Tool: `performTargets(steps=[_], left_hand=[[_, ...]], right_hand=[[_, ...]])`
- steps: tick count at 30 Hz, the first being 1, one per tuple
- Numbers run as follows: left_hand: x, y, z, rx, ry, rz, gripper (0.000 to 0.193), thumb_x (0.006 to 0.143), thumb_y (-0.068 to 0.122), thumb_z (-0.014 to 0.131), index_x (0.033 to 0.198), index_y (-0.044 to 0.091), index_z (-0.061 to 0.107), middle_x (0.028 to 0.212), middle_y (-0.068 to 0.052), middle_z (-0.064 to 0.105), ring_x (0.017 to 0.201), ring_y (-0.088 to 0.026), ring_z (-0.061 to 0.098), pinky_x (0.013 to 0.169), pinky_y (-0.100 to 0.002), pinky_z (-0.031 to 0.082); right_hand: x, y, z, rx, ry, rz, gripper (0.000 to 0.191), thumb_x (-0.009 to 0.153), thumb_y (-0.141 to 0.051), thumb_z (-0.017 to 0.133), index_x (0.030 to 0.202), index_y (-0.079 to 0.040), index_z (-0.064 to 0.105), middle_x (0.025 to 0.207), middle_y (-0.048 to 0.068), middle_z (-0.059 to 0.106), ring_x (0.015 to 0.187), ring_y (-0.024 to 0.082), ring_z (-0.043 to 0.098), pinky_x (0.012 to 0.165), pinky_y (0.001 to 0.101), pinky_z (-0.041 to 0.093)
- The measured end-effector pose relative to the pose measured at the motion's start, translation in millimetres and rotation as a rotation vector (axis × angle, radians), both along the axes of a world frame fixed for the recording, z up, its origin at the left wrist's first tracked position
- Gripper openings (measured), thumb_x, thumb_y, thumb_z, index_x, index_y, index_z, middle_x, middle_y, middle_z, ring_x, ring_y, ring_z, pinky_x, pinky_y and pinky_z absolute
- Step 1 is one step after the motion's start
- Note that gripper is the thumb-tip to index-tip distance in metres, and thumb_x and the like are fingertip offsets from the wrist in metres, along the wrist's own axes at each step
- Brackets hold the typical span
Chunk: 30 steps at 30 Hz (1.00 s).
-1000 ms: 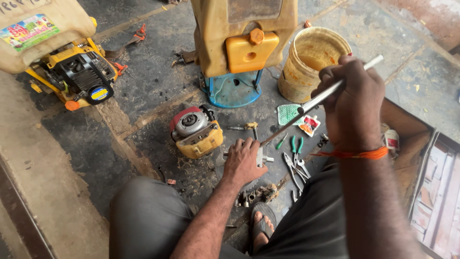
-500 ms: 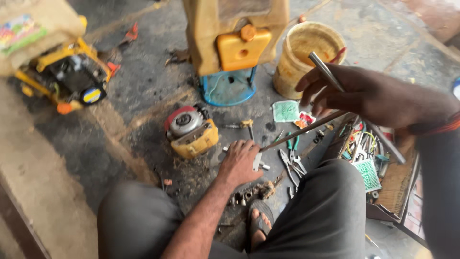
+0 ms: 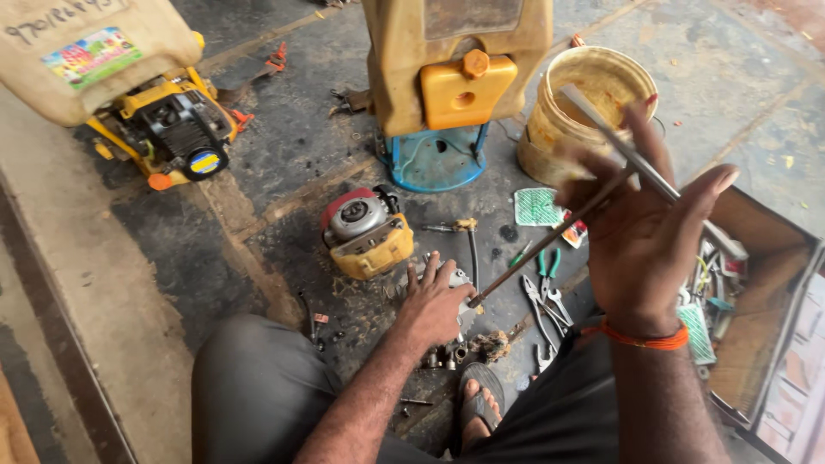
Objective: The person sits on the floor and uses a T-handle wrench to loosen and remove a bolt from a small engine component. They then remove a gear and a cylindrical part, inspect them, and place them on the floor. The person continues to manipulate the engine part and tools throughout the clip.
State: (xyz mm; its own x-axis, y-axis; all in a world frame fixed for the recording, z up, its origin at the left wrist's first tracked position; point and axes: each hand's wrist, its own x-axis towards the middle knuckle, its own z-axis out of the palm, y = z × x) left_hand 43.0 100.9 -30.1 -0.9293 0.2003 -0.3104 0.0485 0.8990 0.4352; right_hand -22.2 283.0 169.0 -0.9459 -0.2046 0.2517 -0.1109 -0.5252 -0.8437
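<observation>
On the floor [image 3: 284, 146], nearest the camera: the person's knees in grey trousers and one sandalled foot [image 3: 478, 404] between them. Just ahead of the foot, a scatter of small nuts and fittings [image 3: 447, 354] on the oily concrete.

Left hand [image 3: 434, 305]: palm down, fingers spread, pressing on a small grey metal part [image 3: 461, 282] that lies on the floor just in front of the knees. A long thin rod [image 3: 550, 241] ends beside this hand, its lower tip touching or just beside the metal part, and slants up to the right.

Right hand [image 3: 644, 232]: raised above the floor, orange thread at the wrist, fingers partly spread, with a slim silvery tube [image 3: 614, 142] pinched between fingers and thumb; the tube points up and left, toward the bucket. Whether this hand also bears the upper end of the rod cannot be told.

Below the right hand: pliers and green-handled cutters [image 3: 543, 279] on the floor. To the right, an open wooden box [image 3: 765, 344] of tools.

Middle distance: a small engine [image 3: 368, 232], yellow and red, just beyond the left hand; a brass-tipped fitting [image 3: 455, 226] beside it.

Farther: a blue base [image 3: 438, 159] under a yellow tank [image 3: 455, 60]; a dirty yellow bucket [image 3: 589, 112] on its right; a second yellow engine [image 3: 168, 129] under a pale tank [image 3: 86, 51], far left.
</observation>
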Motion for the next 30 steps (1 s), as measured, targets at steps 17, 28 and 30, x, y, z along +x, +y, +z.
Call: performTargets(steps=[17,28,30], left_hand=[[20.8,-7.9,3.8,-0.072,0.087,0.458,0.110,0.075,0.066,0.079,0.156,0.007,0.034,0.162,-0.025,0.029,0.141,-0.044,0.040,0.115,-0.060,0.038],[13.8,-3.1,-5.7,-0.141,0.124,0.381,0.096,0.082,0.056,0.076,0.152,0.003,0.037,0.162,-0.033,0.020,0.146,-0.047,0.031,0.112,-0.060,0.038],[13.7,-3.3,-6.2,-0.145,0.129,0.378,0.096,0.082,0.056,0.075,0.151,0.002,0.038,0.161,-0.034,0.020,0.146,-0.046,0.031,0.113,-0.058,0.038]], right_hand=[[20.1,-5.5,24.4,0.015,-0.062,-0.017,0.066,0.115,-0.057,0.051,0.068,-0.013,0.045,0.055,-0.002,0.032,0.056,0.012,0.033,0.056,0.0273,0.025],[12.9,-30.1,9.6,-0.075,-0.134,-0.071,0.060,0.116,-0.050,0.054,0.069,-0.013,0.044,0.059,0.000,0.037,0.056,0.012,0.031,0.055,0.0268,0.023],[11.5,-32.0,8.3,-0.044,-0.104,-0.059,0.060,0.116,-0.050,0.054,0.070,-0.013,0.044,0.060,0.000,0.037,0.056,0.012,0.031,0.056,0.0267,0.024]])
